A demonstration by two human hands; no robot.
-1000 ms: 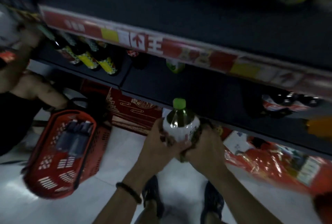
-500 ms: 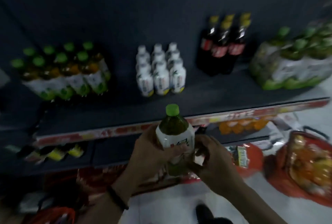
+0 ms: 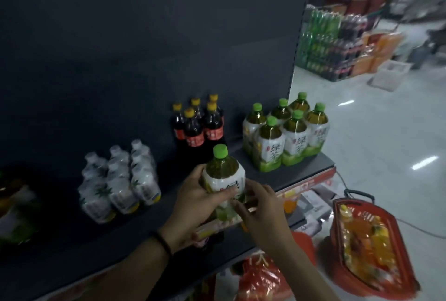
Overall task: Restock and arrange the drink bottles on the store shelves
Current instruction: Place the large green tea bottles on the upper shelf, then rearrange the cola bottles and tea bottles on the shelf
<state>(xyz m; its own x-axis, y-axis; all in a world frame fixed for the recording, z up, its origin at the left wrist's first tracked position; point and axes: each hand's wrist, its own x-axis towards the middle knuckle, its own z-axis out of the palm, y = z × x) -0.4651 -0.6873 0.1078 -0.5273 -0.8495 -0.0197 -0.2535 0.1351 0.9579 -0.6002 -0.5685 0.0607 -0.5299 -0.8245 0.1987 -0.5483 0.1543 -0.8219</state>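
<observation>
The group of green tea bottles (image 3: pixel 284 141) stands at the right end of the shelf (image 3: pixel 321 163), and every place here is told from it. Far to its left stand small white bottles (image 3: pixel 120 180). Just left of it stand dark bottles with yellow caps (image 3: pixel 198 127). In front of it, a bit left, one more green tea bottle (image 3: pixel 223 177) is held upright, cap on top, over the shelf's front. The left hand (image 3: pixel 195 201) wraps around this bottle. The right hand (image 3: pixel 260 206) lays spread fingers on its lower side. The group lies up and right of both hands, and the right hand is nearer. The shelf is dark and flat, with room in front of the group. Below the group, a red basket (image 3: pixel 374 240) sits on the shiny floor (image 3: pixel 386 131).
</observation>
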